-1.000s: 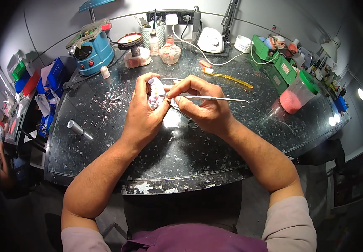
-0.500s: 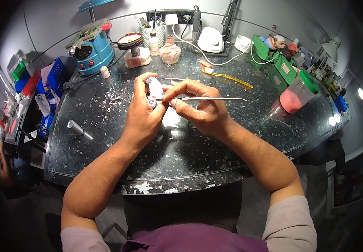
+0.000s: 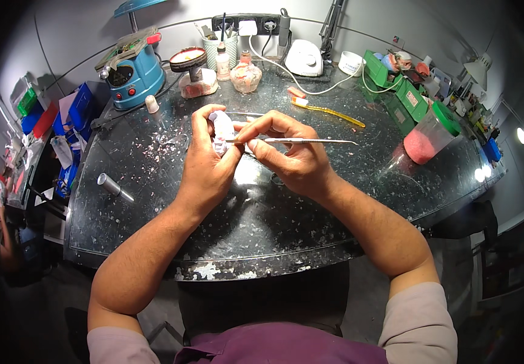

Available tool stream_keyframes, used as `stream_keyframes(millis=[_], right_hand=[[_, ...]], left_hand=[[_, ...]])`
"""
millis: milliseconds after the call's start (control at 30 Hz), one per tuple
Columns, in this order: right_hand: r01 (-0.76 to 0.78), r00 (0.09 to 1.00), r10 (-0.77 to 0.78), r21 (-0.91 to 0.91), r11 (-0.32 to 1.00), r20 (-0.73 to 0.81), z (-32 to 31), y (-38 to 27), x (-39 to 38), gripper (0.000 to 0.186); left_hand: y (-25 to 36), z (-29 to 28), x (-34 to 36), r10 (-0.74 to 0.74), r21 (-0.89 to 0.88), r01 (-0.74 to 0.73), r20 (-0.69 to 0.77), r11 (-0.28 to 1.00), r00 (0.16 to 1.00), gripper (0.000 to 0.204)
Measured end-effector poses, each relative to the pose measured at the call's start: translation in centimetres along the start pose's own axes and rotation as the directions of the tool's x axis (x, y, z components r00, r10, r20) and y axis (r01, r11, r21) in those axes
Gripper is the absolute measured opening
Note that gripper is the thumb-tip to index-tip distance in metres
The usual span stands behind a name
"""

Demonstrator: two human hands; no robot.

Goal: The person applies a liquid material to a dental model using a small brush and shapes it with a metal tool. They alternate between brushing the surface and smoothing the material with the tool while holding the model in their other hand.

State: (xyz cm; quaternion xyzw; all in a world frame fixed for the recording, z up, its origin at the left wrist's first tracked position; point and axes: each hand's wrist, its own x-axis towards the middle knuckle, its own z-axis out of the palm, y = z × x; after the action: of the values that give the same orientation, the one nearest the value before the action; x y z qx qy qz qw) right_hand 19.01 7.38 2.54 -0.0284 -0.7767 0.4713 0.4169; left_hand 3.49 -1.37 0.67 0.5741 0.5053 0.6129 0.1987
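My left hand [image 3: 205,162] grips the white cast [image 3: 222,128], my right hand [image 3: 295,155] pinches the metal tool [image 3: 310,141]; I'd stroke lightly, its tip seemingly hidden.

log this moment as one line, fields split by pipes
left hand: holds white model | right hand: holds thin metal tool, near end at model | yellow toothbrush: on table beyond hands

Open counter [image 3: 292,236] between forearms [image 3: 371,214], toward front edge. Right: lane between right hand [image 3: 292,148] and green-lidded jar [image 3: 424,144], partly crossed by thin metal instrument [image 3: 319,141]. Yellow toothbrush [image 3: 330,111] lies beyond right hand. Left: metal cylinder [image 3: 110,184] in way; blue machine [image 3: 137,82] blocks rear corner.
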Motion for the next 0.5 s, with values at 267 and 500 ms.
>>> stream_keyframes(millis=[267,500], right_hand=[[0.001,1.000,0.000,-0.029,1.000,0.026,-0.15,0.04,0.10,0.014],[-0.030,0.999,0.031,-0.033,0.999,0.033,-0.18,-0.05,0.18,0.016]], left_hand=[[-0.37,-0.18,-0.04,-0.017,0.037,0.018,-0.006,0.999,1.000,0.049],[-0.71,-0.28,-0.07,0.008,0.090,-0.007,-0.013,0.996,1.000,0.049]])
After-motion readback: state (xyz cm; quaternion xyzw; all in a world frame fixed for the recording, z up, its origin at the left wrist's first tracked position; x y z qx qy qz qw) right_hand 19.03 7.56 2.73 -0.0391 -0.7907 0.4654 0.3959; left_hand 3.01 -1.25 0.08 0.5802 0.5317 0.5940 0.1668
